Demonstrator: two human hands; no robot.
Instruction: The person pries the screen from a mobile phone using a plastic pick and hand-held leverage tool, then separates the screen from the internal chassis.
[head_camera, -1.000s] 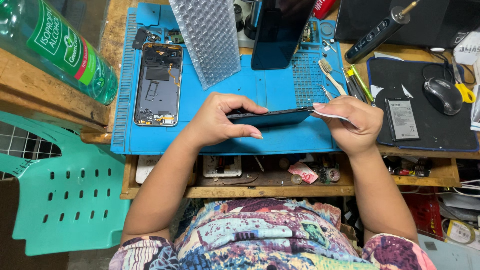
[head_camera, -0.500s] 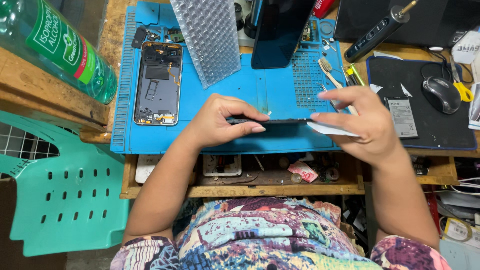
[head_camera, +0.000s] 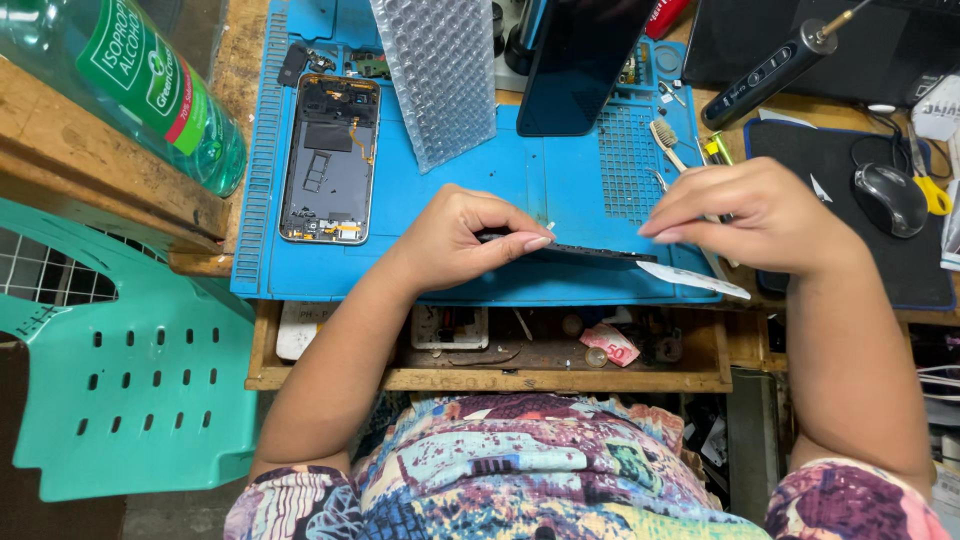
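Observation:
My left hand grips the left end of a thin black phone screen panel, held edge-on just above the blue work mat. My right hand touches the panel's right end with its fingertips and holds a thin white plastic card that sticks out below the fingers. An opened phone body with its insides showing lies on the mat to the left.
A bubble-wrap sheet and a dark phone lean at the mat's back. A green bottle lies on the wooden ledge left. A black pen-shaped tool, mouse on black pad, brush, open drawer, green chair.
My right hand has risen and slid right to the panel's end, taking the white card with it. The panel has tilted from flat-faced to edge-on. My left hand has stayed put.

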